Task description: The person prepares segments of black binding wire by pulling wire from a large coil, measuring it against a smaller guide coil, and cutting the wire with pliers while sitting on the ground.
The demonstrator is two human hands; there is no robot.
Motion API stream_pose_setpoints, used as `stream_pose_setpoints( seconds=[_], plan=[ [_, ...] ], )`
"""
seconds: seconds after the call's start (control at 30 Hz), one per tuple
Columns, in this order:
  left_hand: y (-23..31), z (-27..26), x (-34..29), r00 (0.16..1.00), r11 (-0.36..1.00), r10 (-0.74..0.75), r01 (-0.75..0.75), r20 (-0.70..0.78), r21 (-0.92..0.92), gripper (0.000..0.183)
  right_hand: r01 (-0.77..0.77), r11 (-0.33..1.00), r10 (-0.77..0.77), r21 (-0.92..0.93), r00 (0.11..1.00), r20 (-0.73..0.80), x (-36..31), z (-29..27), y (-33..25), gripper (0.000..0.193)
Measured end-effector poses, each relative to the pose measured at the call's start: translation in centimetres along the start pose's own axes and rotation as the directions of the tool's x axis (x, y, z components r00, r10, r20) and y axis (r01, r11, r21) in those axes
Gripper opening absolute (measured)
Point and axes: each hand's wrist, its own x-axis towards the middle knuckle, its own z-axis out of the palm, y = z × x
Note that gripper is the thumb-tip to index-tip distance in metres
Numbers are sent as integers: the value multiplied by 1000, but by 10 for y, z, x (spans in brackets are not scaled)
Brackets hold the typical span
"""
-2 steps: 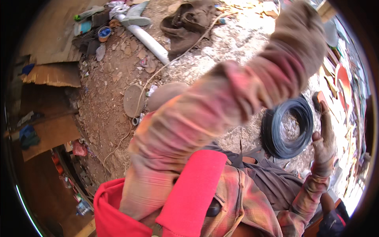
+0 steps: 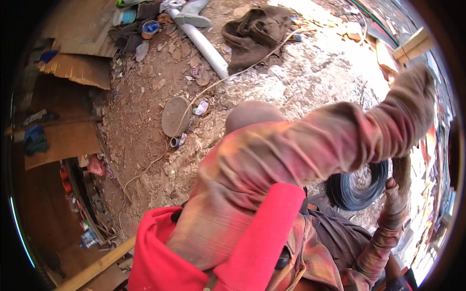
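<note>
My left arm, in a plaid sleeve, reaches across to the right. At its end, my left hand (image 2: 416,87) looks brown and gloved; motion smears it, and its fingers cannot be made out. Below it, on the right, is my right hand (image 2: 397,186) in a tan glove with bare thumb tip. Its thumb is apart from a stretched-out finger, whose tip the left sleeve hides; I make out nothing held. Beside this hand lies a coil of dark wire (image 2: 357,201), its upper part covered by the left sleeve. Bright red cloth (image 2: 264,233) hangs over my front.
Rubble ground holds a grey pipe (image 2: 204,48), a brown cloth (image 2: 257,31), a round flat disc (image 2: 175,116) and a pale cord (image 2: 208,87). A rounded brownish thing (image 2: 255,114) shows behind my sleeve. Wooden boards (image 2: 73,140) stand left; a timber end (image 2: 412,44) juts in upper right.
The view has shifted, so the ground things appear farther right. My left arm has swung right and down in the picture, now covering the coil's upper part and the right hand's fingertip.
</note>
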Motion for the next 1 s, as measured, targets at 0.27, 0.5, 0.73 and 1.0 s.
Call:
stream_pose_setpoints(
  seconds=[0.27,0.5,0.73,1.0],
  plan=[
    [1,72,23,918,455,392,-253,63,853,22,-2,935,56,355,988,-141,2,-3,11,43],
    [-13,64,21,903,134,424,-138,69,981,31,52,998,-43,47,982,-184,24,-12,-2,25],
    [3,29,36,963,921,129,-29,-235,387,44,3,1000,-3,3,998,-57,47,-9,-11,31],
    [-7,-125,0,967,969,-186,210,-171,131,54,-183,975,208,125,951,-227,63,-57,51,28]
  ],
)
